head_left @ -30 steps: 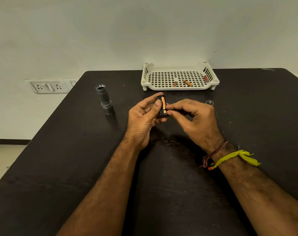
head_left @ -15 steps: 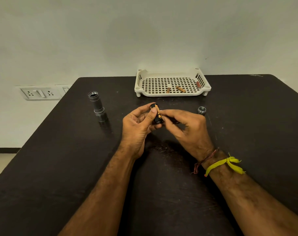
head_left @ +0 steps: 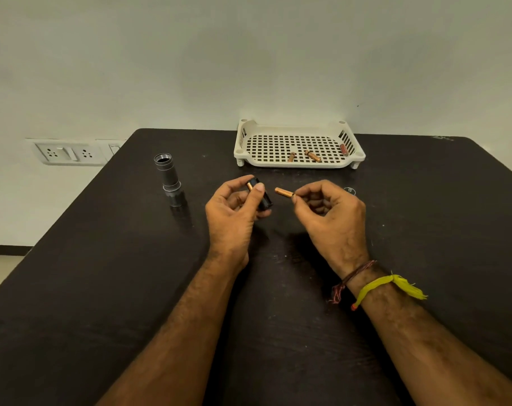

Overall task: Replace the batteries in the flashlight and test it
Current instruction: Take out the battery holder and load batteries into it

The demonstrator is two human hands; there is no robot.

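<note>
No readable branding anywhere here. The batteries are too small and blurry for any label text, and nothing on the flashlight parts can be made out either.

The grey metal flashlight body (head_left: 169, 180) stands upright on the dark matte table (head_left: 102, 273), off to the left of the hands, open threaded end facing up, with a stepped, ribbed barrel that gets darker toward the base. Its small round end cap (head_left: 349, 191) sits on the table just right of the right hand, mostly hidden and hard to see.

The left hand (head_left: 234, 218) is clamped on a short black cylindrical battery holder (head_left: 260, 194), thumb across the front and fingers curled behind it. An orange strip of battery shows at its upper end. The right hand (head_left: 330, 218) pinches one slim copper-orange battery (head_left: 284, 192) by its end between thumb and forefinger, the rest sticking out leftward toward the holder. There's a clear gap between battery and holder, both held above the table.

At the far edge sits a white perforated plastic tray (head_left: 243, 142) with two more copper-coloured batteries (head_left: 306, 155) lying loose in the middle and one reddish battery (head_left: 343, 149) against its right wall. A white wall socket plate (head_left: 68, 152) is on the wall to the left. The right wrist wears a yellow thread band (head_left: 380, 285) and a dark braided one.
</note>
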